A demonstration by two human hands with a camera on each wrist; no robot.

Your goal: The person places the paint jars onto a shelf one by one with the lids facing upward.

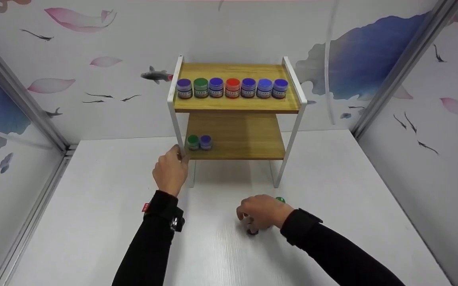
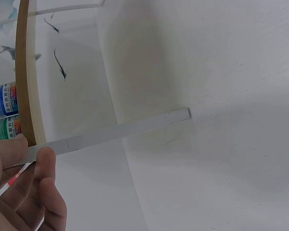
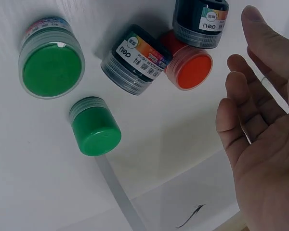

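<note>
My left hand (image 1: pixel 170 170) grips the white front leg of a two-tier shelf (image 1: pixel 235 155), thumb and fingers around it beside the lower board. In the left wrist view, thumb and fingertips pinch that leg (image 2: pixel 154 121). My right hand (image 1: pixel 262 210) hovers over paint jars on the table, fingers loosely bent and nothing between them. The right wrist view shows a dark jar (image 3: pixel 201 21) close by its fingertips. Near that lie another dark jar (image 3: pixel 137 58), a red-capped jar (image 3: pixel 193 71) and two green ones (image 3: pixel 53 70). In the head view the right hand hides most of them.
A row of several paint jars (image 1: pixel 232 88) with blue, green and red lids stands on the upper board. A green jar (image 1: pixel 193 142) and a purple jar (image 1: pixel 206 142) stand at the lower board's left. Printed panels (image 1: pixel 133 99) wall in the white table (image 1: pixel 105 222).
</note>
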